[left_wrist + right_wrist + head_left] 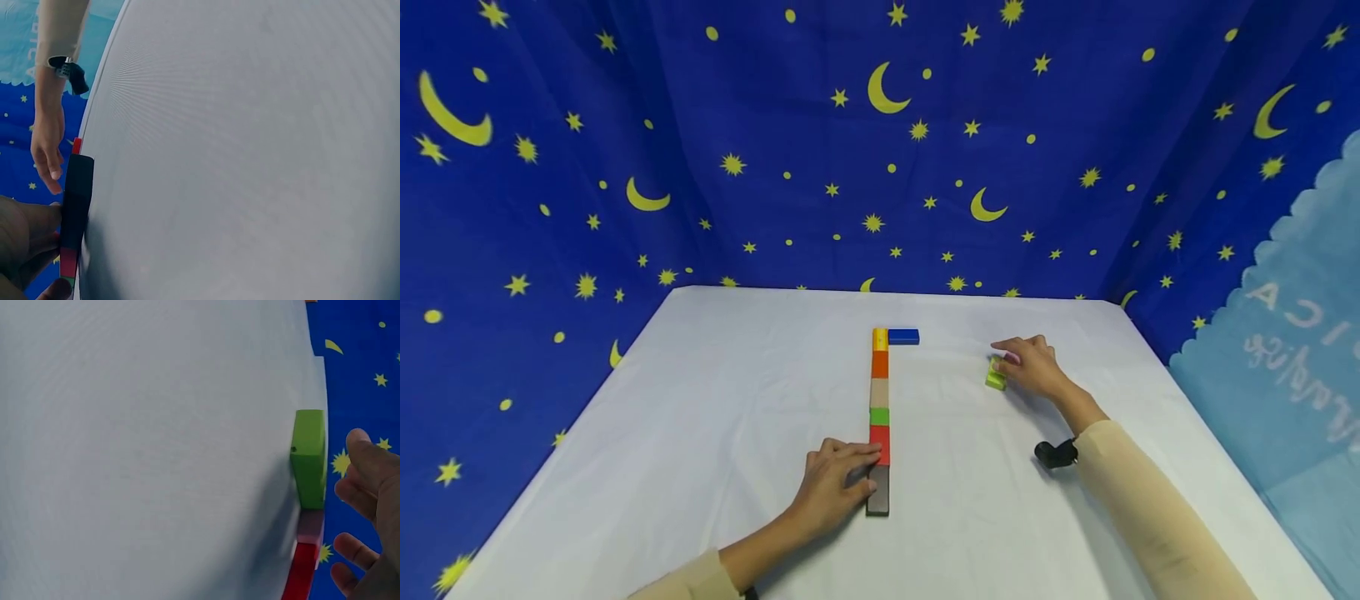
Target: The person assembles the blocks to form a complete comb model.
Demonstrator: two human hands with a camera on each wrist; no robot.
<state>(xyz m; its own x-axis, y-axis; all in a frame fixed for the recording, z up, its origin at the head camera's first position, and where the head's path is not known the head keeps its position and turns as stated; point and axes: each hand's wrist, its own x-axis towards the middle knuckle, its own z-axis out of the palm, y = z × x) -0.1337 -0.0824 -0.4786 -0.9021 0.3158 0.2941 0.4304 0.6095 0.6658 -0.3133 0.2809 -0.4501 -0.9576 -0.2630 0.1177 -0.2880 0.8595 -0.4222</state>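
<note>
On the white table, coloured blocks form a straight row. My left hand (831,486) rests beside its near end, forefinger reaching onto the red block (883,433) and thumb touching the dark block (878,498). My right hand (1033,368) hovers over a lime-green block (996,382) and a pink block (1012,358), which its fingers partly cover in the head view. Seen from the right wrist, its fingers are spread and loosely bent with nothing between them. A second red block (301,575) lines up behind the pink one there.
Farther along the row come green (879,417), beige (879,393), orange (880,364) and yellow (881,339) blocks. At the far end a blue block (904,337) points right. A star-patterned blue cloth (880,167) stands behind the table, with a light-blue banner (1300,333) at right.
</note>
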